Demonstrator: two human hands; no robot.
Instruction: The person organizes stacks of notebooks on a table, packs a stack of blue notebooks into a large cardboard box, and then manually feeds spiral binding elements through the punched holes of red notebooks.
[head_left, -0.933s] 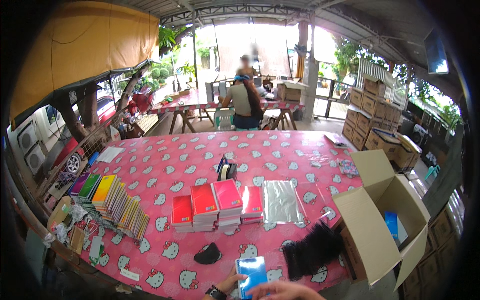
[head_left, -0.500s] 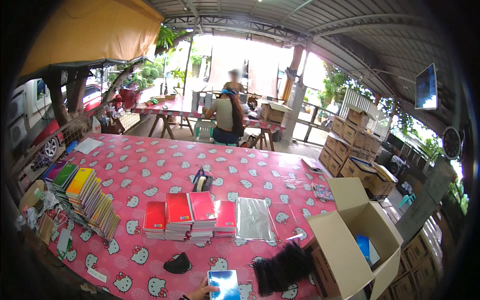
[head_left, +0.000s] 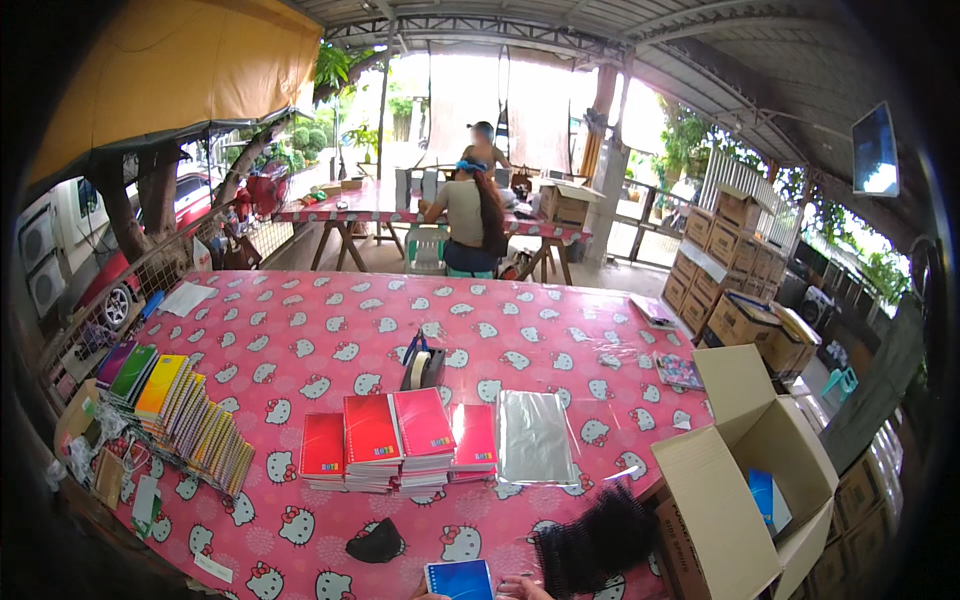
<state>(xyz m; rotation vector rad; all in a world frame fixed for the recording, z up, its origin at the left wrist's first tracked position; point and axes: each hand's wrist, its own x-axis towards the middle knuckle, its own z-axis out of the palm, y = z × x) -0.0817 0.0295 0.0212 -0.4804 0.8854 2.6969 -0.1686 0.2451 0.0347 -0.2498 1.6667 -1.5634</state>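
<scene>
- Blue notebook: one, held low before me — between my two hands.
- Left hand: mine, gripping its left edge; mostly out of view.
- Right hand: mine, just beside its right edge — closed or open, I cannot tell.
- Black wiry heap: one, on the pink counter, near my right hand.
- Red and pink notebooks: four stacks, beside shiny plastic sheets.
</scene>
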